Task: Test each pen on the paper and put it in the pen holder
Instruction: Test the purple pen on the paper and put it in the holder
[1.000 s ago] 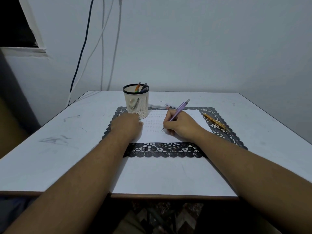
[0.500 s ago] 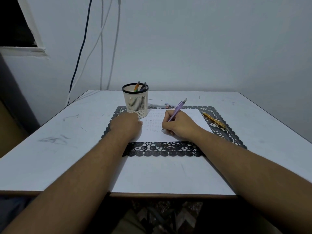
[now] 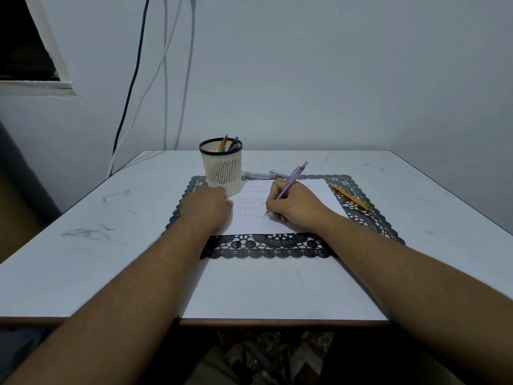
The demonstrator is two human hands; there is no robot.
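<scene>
**Purple pen on the paper, holder at my left knuckles**

My right hand (image 3: 295, 207) is curled round the purple pen (image 3: 290, 182), pinching it low on the barrel, with the tip down on the paper (image 3: 319, 194) at the end of the lowest row of small test marks (image 3: 251, 202). The pen's cap end tilts up and away from me, toward the far right. My left hand (image 3: 206, 208) rests on the left part of the sheet, knuckles up and fingers folded under; I cannot tell whether they grip anything or only press the paper flat.

The pen holder (image 3: 222, 169), a cream slotted cup with a black rim, stands upright at the far left corner of the paper, just beyond my left hand and very nearly touching it. Two pens stand inside: an orange pen (image 3: 223, 143) and a dark pen (image 3: 233, 143), both leaning toward the right side of the rim.

The paper lies on a black lace mat (image 3: 266, 245), whose scalloped border shows along the near edge and both sides. On the mat's right border, well apart from my right hand, lies a yellow pen (image 3: 350, 199), slanting along the paper's right edge. Beyond the paper's far edge, just right of the holder, lie two more pens (image 3: 263, 174), pale and hard to make out.

The white counter (image 3: 277, 290) shows open surface between the mat and its near edge, and wide margins left and right of the mat. A wall (image 3: 305, 79) rises at its far edge
</scene>
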